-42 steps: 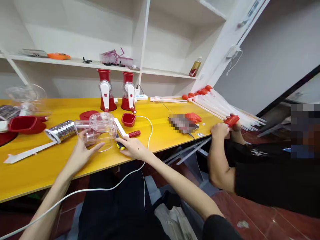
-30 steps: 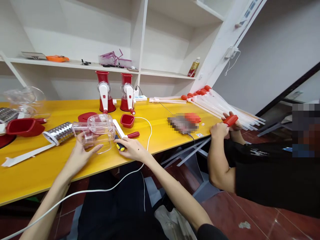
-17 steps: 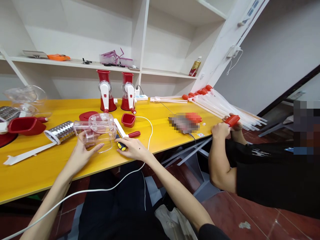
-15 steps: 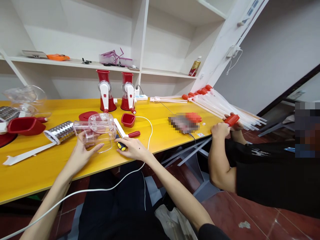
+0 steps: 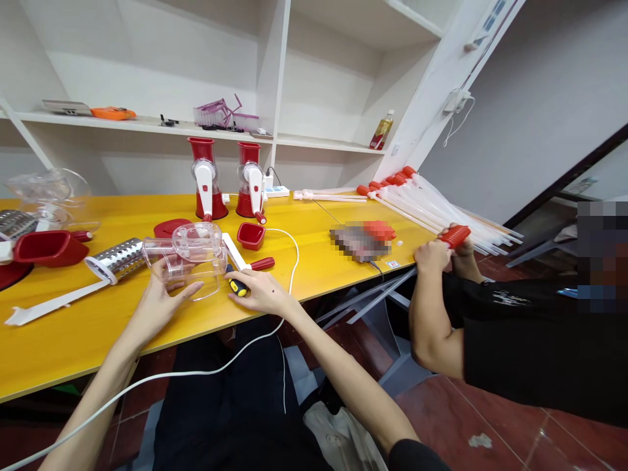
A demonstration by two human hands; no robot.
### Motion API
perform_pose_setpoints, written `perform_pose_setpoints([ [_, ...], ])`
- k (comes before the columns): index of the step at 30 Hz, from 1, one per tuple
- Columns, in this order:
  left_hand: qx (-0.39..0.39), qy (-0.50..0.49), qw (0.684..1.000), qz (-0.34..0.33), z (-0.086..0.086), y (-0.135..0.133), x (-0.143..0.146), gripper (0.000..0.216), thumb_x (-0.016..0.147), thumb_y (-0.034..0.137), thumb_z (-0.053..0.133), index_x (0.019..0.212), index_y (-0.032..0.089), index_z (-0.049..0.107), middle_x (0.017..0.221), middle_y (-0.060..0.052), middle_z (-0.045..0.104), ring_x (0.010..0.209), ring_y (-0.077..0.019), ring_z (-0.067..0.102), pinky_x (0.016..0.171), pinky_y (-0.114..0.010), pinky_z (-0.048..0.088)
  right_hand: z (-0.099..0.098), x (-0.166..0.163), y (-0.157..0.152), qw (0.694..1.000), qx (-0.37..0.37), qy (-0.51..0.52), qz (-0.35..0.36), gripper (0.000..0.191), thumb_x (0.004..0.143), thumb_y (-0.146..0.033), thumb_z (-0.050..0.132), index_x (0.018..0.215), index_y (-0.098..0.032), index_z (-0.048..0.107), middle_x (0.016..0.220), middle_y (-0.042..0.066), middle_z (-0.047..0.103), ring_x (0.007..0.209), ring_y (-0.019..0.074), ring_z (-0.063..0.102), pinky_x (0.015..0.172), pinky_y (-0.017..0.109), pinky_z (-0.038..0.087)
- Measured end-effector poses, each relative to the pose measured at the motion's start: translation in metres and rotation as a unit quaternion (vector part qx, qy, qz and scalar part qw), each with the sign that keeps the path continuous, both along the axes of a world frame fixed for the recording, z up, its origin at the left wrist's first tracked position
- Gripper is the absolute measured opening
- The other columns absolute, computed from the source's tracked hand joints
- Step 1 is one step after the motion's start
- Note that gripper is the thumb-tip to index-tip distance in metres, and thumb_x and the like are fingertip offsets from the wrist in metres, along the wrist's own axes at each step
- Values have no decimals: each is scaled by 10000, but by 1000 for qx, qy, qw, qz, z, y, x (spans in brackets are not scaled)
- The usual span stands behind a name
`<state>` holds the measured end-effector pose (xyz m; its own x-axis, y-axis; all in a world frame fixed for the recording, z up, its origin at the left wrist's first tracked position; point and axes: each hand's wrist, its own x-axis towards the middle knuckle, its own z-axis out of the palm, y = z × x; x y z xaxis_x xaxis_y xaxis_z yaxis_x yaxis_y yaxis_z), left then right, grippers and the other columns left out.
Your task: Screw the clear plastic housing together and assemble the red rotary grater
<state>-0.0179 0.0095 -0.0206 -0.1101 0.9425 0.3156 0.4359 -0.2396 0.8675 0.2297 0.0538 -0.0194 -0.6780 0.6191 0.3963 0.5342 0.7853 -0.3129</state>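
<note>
The clear plastic body of a rotary grater (image 5: 199, 242) is at the near part of the yellow table, with my left hand (image 5: 164, 297) around its lower left side. Some of that hand's fingers pass behind the clear plastic, and the thumb stands apart from them. My right hand (image 5: 262, 291) grips a tool with a yellow-and-black handle (image 5: 239, 286) beside the clear body; its working end is hidden. Just behind the right hand lies a white crank with a red grip (image 5: 262, 263). A perforated metal drum (image 5: 120, 258) lies left of the body.
Two assembled red-and-white rotary graters (image 5: 206, 180) stand at the back. A small red hopper (image 5: 252, 235) is near the white cable (image 5: 296, 261). Red-ended clear tubes (image 5: 422, 203) lie at the right, where another person's hands (image 5: 434, 255) hold a red ribbed piece (image 5: 456, 237).
</note>
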Motion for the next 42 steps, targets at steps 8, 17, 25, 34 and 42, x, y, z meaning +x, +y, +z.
perform_pose_setpoints([
  [8, -9, -15, 1000, -2, 2, 0, 2, 855, 754, 571, 765, 1413, 247, 328, 1374, -149, 611, 1241, -344, 629, 1131, -583, 443, 1, 1, -1, 1000, -6, 4, 1, 453, 948, -416, 577, 1328, -169, 566, 1027, 53, 627, 863, 108, 582, 816, 282, 504],
  [17, -11, -17, 1000, -3, 1, -1, 2, 858, 756, 548, 770, 1421, 237, 326, 1373, -152, 611, 1245, -349, 626, 1122, -571, 456, -1, 1, 1, 1000, -10, 6, 3, 458, 951, -418, 570, 1336, -171, 558, 1044, 59, 628, 876, 112, 583, 833, 287, 501],
  [25, 1, -14, 1000, -5, -3, 1, -1, 845, 773, 553, 759, 1429, 239, 327, 1380, -140, 608, 1255, -361, 615, 1125, -572, 452, 2, 2, -2, 1000, -21, 1, 1, 456, 948, -407, 577, 1339, -174, 559, 1077, 64, 634, 904, 120, 596, 853, 305, 516],
  [34, -1, -10, 1000, -5, 6, -3, 5, 823, 771, 564, 751, 1404, 251, 329, 1386, -134, 602, 1283, -316, 603, 1126, -560, 449, 2, 1, -1, 1000, -23, 1, -1, 456, 945, -401, 583, 1341, -176, 558, 1074, 63, 636, 916, 124, 603, 859, 313, 523],
  [42, 0, -5, 1000, -7, 2, 0, 2, 814, 768, 552, 761, 1399, 260, 338, 1353, -119, 625, 1257, -316, 619, 1128, -570, 438, 1, 2, 0, 1000, 0, 18, -1, 433, 936, -379, 602, 1316, -173, 581, 1034, 54, 647, 876, 113, 610, 826, 298, 538],
])
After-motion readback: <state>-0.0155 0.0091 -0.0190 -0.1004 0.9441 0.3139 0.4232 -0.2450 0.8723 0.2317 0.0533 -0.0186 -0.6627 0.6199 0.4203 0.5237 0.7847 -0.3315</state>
